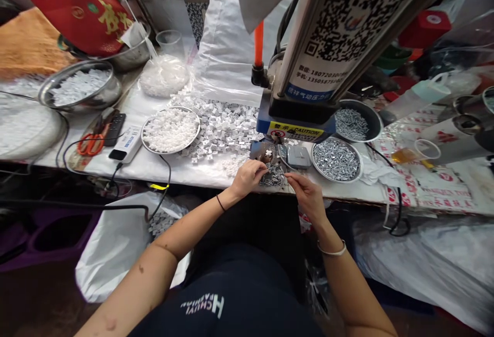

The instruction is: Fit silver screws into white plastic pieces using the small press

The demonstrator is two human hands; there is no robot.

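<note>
My left hand (pixel 247 178) is closed in a pinch at the left edge of a pile of small metal pins (pixel 275 176); what its fingertips hold is too small to tell. On the pile's right side, my right hand (pixel 310 196) also pinches with thumb and forefinger, and I cannot make out what is between them. Just behind the pins is the dark metal base (pixel 259 151) of a press (pixel 295 126) with a caution label. A small white piece (pixel 269 152) sits on that base. Beside it lies a grey block (pixel 298 157).
Grey-white plastic pieces (pixel 227 123) are heaped left of the press. A plate of white parts (pixel 171 130) stands further left. To the right are a plate of metal pins (pixel 336 161) and a dark bowl of screws (pixel 352 123). A power bank (pixel 126 145) and cables lie near the front edge.
</note>
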